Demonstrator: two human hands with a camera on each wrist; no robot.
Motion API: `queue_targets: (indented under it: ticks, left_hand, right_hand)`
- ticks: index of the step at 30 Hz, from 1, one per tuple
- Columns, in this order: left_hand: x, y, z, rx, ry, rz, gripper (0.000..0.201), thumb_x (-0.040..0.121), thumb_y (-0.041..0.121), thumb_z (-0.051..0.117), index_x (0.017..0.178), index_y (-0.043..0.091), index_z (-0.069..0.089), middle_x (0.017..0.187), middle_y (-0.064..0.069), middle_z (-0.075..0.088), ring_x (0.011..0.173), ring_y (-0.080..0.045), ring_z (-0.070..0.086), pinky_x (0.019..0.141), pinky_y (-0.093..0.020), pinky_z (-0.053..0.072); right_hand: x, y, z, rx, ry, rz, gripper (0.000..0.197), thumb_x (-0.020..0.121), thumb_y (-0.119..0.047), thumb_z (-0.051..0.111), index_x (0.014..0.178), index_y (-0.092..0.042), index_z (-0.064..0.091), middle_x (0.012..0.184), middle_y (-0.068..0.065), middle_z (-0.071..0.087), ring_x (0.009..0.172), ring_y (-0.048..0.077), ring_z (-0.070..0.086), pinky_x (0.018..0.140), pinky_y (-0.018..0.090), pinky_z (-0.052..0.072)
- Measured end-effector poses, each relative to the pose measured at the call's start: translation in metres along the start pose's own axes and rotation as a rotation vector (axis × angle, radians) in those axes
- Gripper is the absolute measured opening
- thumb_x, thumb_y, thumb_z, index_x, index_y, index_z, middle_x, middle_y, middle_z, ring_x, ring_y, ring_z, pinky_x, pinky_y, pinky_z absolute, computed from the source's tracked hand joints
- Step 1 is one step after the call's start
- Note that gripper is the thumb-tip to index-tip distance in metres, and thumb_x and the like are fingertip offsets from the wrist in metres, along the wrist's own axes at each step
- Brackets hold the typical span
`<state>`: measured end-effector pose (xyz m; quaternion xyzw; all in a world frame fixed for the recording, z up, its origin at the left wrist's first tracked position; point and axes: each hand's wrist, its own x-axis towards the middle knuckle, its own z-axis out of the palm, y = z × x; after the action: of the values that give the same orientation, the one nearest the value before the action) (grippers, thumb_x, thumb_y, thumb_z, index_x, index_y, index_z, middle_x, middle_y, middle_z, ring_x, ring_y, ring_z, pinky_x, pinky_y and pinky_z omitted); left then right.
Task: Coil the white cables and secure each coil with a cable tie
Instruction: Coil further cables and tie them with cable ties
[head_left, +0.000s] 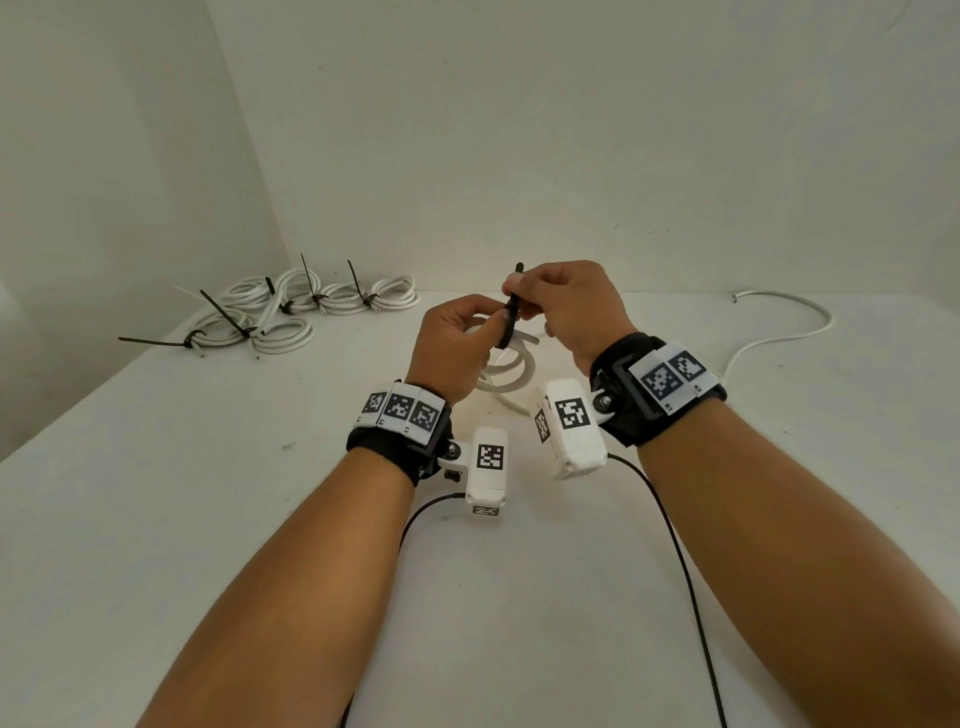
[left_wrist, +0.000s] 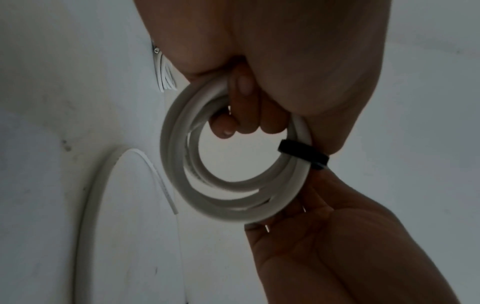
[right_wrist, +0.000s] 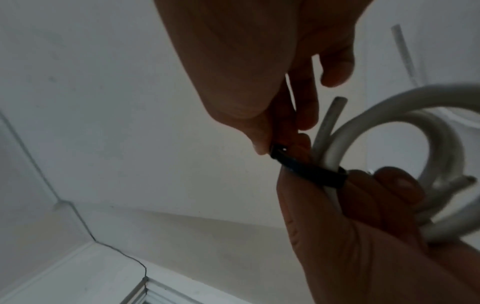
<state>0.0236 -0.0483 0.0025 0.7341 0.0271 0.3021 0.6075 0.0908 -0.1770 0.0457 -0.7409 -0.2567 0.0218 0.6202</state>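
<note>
White cable, wound into a coil (head_left: 506, 371) of a few loops, hangs between my two hands above the middle of the worktop (head_left: 208, 519), a little toward the far edge. My left hand (head_left: 457, 343) has its fingers curled through the ring and clamped on the loops; the left wrist view shows a fingertip (left_wrist: 244, 84) pressed against the inner turn. A black cable tie (head_left: 511, 306) is wrapped across the bundle as a dark band. My right hand (head_left: 566, 306) pinches the tie's strap just above the coil, and the tip of the strap pokes up past my knuckles. In the right wrist view the tie's head (right_wrist: 279, 153) sits right at my pinching fingertips, with the band running from there around the cable (how snug it is, I cannot tell). One cut end of the cable (right_wrist: 335, 112) sticks out free beside the tie.

At the far left corner lie the finished coils (head_left: 291, 312), each cinched with a black tie whose long tail sticks out. Toward the far right edge a loose white cable (head_left: 779, 332) snakes along the worktop, uncoiled.
</note>
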Motion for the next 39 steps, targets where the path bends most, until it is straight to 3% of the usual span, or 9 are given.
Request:
queue_targets:
  ticks: [3,7,11,14,18,27,30,34,39]
  left_hand:
    - [-0.001,-0.003,0.002,-0.061,-0.015,-0.030,0.015,0.091,0.018,0.062,0.082,0.011,0.073,0.062,-0.007,0.062,0.044,-0.015,0.042,0.051,-0.026,0.037]
    - [-0.004,-0.002,0.005,-0.231,-0.031,-0.081,0.031,0.096,0.018,0.052,0.070,0.015,0.070,0.044,0.007,0.038,0.038,-0.010,0.029,0.051,-0.031,0.032]
    - [-0.008,0.001,0.009,-0.268,-0.054,-0.088,0.028,0.090,0.027,0.056,0.068,0.015,0.069,0.044,0.006,0.031,0.038,-0.012,0.024,0.049,-0.030,0.030]
    - [-0.010,0.003,0.011,-0.257,-0.085,-0.112,0.028,0.091,0.025,0.057,0.067,0.018,0.068,0.043,0.007,0.031,0.038,-0.011,0.024,0.048,-0.028,0.030]
    - [-0.011,0.005,0.014,-0.280,-0.111,-0.186,0.020,0.101,0.015,0.051,0.088,0.011,0.066,0.044,0.011,0.034,0.039,-0.009,0.025,0.046,-0.026,0.029]
    - [-0.015,0.008,0.016,-0.353,-0.233,-0.150,0.017,0.088,0.021,0.061,0.074,0.014,0.055,0.046,0.006,0.029,0.039,-0.011,0.021,0.047,-0.026,0.027]
    - [-0.013,0.006,0.013,-0.337,-0.220,-0.146,0.010,0.083,0.018,0.069,0.076,0.017,0.062,0.050,0.003,0.042,0.040,-0.010,0.028,0.046,-0.025,0.034]
    - [-0.010,0.003,0.009,-0.372,-0.167,-0.204,0.021,0.090,0.010,0.069,0.075,0.024,0.067,0.063,-0.003,0.057,0.039,-0.010,0.029,0.045,-0.025,0.035]
    - [-0.011,0.000,0.011,-0.326,-0.192,-0.256,0.007,0.091,0.008,0.068,0.095,0.011,0.063,0.059,0.001,0.051,0.041,-0.010,0.031,0.047,-0.026,0.036]
  right_hand:
    - [0.001,0.000,-0.001,-0.034,0.046,-0.006,0.024,0.092,-0.026,0.066,0.081,-0.008,0.076,0.078,0.012,0.074,0.065,0.012,0.062,0.054,0.015,0.042]
    - [0.003,0.000,0.002,-0.038,0.071,-0.004,0.026,0.095,-0.020,0.060,0.081,0.000,0.070,0.071,0.007,0.072,0.057,0.010,0.059,0.054,0.020,0.044]
    - [0.005,0.001,0.002,-0.058,0.104,-0.014,0.027,0.095,-0.020,0.060,0.078,-0.001,0.070,0.061,-0.001,0.066,0.058,0.014,0.053,0.061,0.030,0.046]
    - [0.006,0.005,0.001,-0.099,0.129,-0.050,0.024,0.094,-0.020,0.061,0.076,-0.006,0.067,0.058,-0.005,0.064,0.057,0.016,0.052,0.065,0.035,0.049]
    - [0.009,0.009,-0.001,-0.137,0.133,-0.045,0.021,0.094,-0.021,0.061,0.078,-0.008,0.066,0.057,-0.006,0.062,0.055,0.015,0.051,0.061,0.032,0.047]
    - [0.008,0.006,-0.009,0.051,0.137,0.085,0.022,0.095,-0.015,0.062,0.082,0.001,0.070,0.056,0.001,0.059,0.047,0.013,0.046,0.051,0.026,0.044]
    - [0.005,0.005,-0.005,0.051,0.100,0.106,0.025,0.095,-0.025,0.062,0.086,-0.004,0.073,0.062,0.001,0.065,0.055,0.016,0.055,0.057,0.029,0.050]
    - [0.000,0.003,-0.005,0.039,-0.177,0.230,0.034,0.094,-0.040,0.061,0.093,-0.009,0.075,0.074,0.002,0.071,0.066,0.018,0.065,0.068,0.035,0.057]
    - [0.004,0.013,-0.003,-0.040,-0.046,0.108,0.031,0.095,-0.029,0.063,0.076,-0.008,0.075,0.071,0.009,0.072,0.064,0.022,0.064,0.072,0.041,0.058]
